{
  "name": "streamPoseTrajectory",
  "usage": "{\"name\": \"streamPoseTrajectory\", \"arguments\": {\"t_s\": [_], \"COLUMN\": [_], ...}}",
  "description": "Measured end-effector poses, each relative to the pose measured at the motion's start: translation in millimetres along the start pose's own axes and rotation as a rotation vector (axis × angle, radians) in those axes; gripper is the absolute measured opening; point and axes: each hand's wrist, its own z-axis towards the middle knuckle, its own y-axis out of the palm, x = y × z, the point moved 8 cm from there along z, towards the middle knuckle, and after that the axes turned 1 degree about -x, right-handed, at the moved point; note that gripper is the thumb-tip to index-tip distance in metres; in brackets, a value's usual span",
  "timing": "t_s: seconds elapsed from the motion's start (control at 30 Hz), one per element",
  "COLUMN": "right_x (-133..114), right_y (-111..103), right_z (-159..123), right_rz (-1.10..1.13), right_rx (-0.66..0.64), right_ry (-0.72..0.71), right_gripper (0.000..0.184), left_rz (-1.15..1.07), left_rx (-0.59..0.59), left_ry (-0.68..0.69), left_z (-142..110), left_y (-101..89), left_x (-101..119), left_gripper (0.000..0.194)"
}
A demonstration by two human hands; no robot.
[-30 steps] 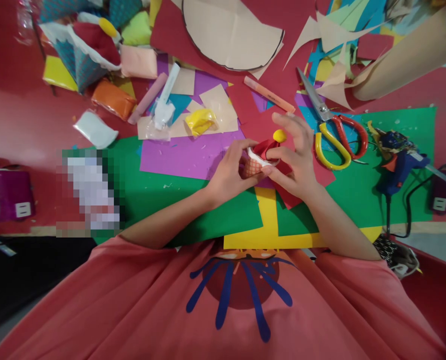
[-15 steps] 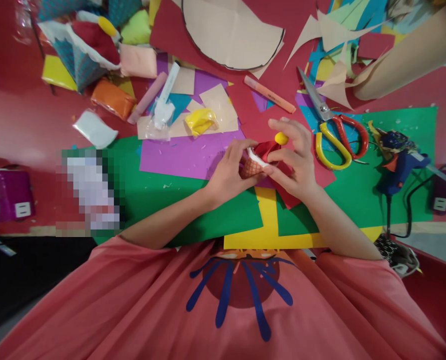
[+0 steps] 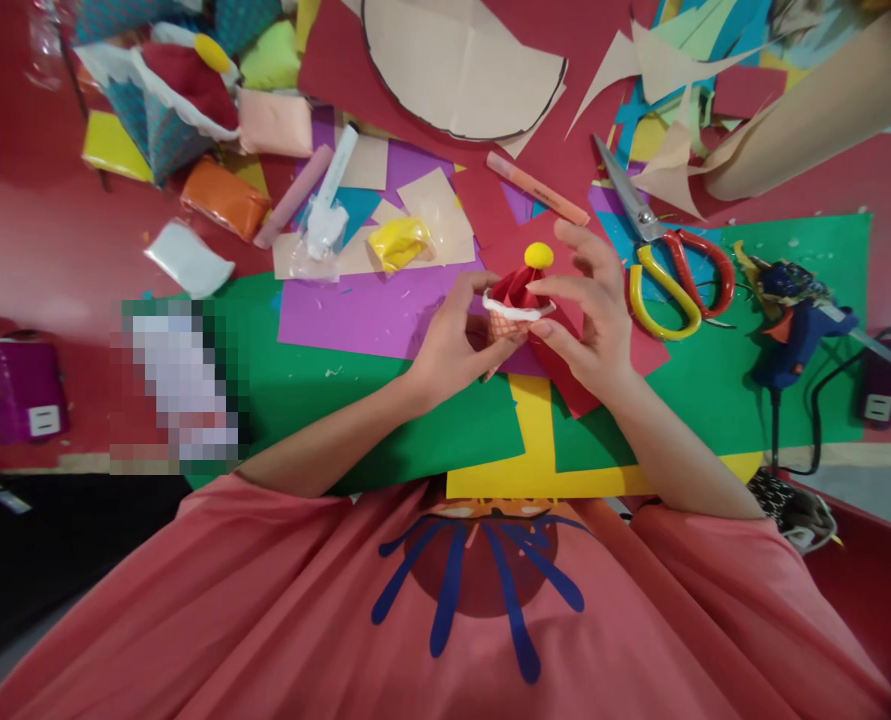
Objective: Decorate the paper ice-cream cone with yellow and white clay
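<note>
A small paper cone (image 3: 506, 326) with an orange checked pattern stands upright in my left hand (image 3: 449, 345), its fingers and thumb wrapped around the side. White trim (image 3: 520, 312) runs along the cone's rim. Folded red material (image 3: 516, 288) fills the mouth, topped by a yellow ball (image 3: 539, 256). My right hand (image 3: 595, 320) holds the cone's right edge, index finger at the red part and thumb below the trim; its other fingers are raised and apart. The cone's lower tip is partly hidden behind my left hand.
Scissors (image 3: 659, 245) with red and yellow handles lie right of my hands, and a blue glue gun (image 3: 786, 345) with a cord lies farther right. Ahead are an orange marker (image 3: 539, 188), a yellow clay packet (image 3: 400, 245) and a larger blue cone (image 3: 164, 120).
The cone has turned more upright, so its trim and yellow ball now face me more. The ball shifted left, and my right fingers moved slightly away from it.
</note>
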Motion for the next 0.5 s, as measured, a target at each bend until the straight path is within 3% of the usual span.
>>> {"name": "streamPoseTrajectory", "arguments": {"t_s": [0.17,0.37,0.5], "right_x": [0.9,10.8,12.4], "right_y": [2.3,7.8,7.3], "right_z": [-0.1,-0.5,1.3], "right_rz": [0.057,0.203,0.243], "right_rx": [-0.01,-0.052,-0.077], "right_ry": [0.001,0.154,0.162], "right_gripper": [0.025,0.018,0.015], "left_rz": [0.005,0.056,0.064], "left_rx": [-0.006,0.045,0.02], "left_ry": [0.014,0.055,0.049], "left_z": [-0.8,-0.3,0.5], "left_y": [0.4,-6.3,-4.8], "left_x": [0.9,0.7,1.3], "left_gripper": [0.052,0.051,0.049]}}
